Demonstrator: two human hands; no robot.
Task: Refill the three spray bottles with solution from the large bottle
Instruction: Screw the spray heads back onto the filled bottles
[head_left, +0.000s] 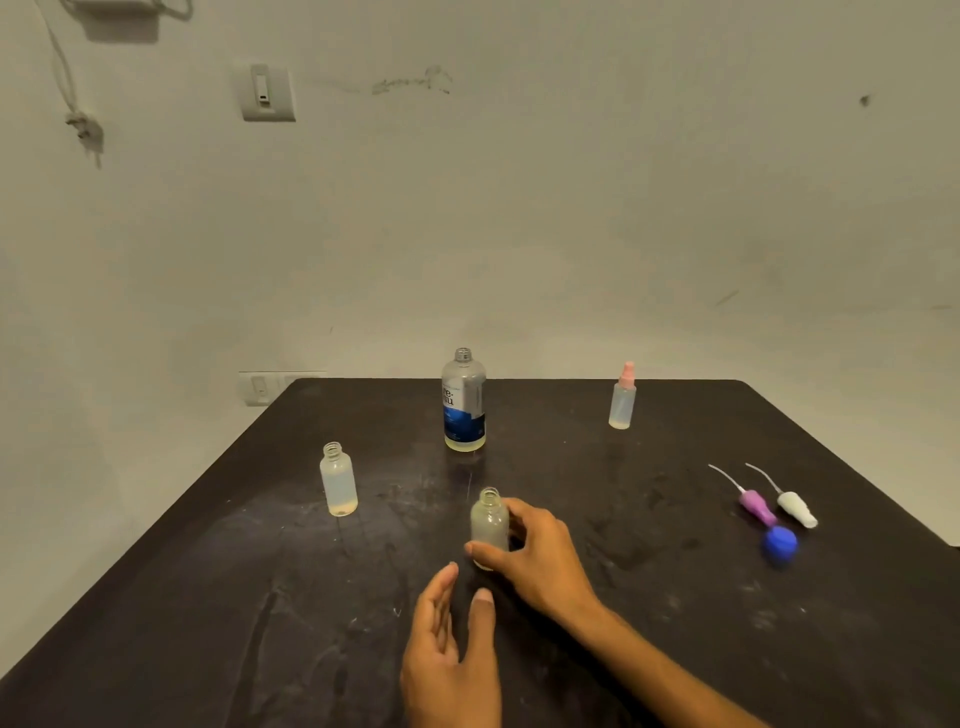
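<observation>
Head view: the dark table (649, 623) carries everything. The right hand (540, 558) reaches in from the near edge and wraps thumb and fingers round the lower half of an uncapped small bottle (489, 522) standing upright near the table's middle. The left hand (447, 644) hovers just nearer the near edge, fingers straight and relaxed, holding nothing and clear of the bottle. The big bottle (464, 400), cap off, stands upright toward the far edge, well apart from both hands and directly beyond the held bottle; only a thin layer of liquid seems to remain at its base, though the dim light makes that hard to judge. A second open bottle (338, 480) stands toward the left edge with a little liquid at the bottom. A third bottle (622, 397), pink sprayer on, stands near the far right corner. By the right edge lie a purple sprayer (757, 508), a white sprayer (796, 509) and a blue cap (780, 542), close together.

Risks, as I judge them: the necks are narrow, so pouring from the wide big bottle could splash onto the table; an arm reaching over the open bottles could tip one; and the solution may not stretch to three refills
</observation>
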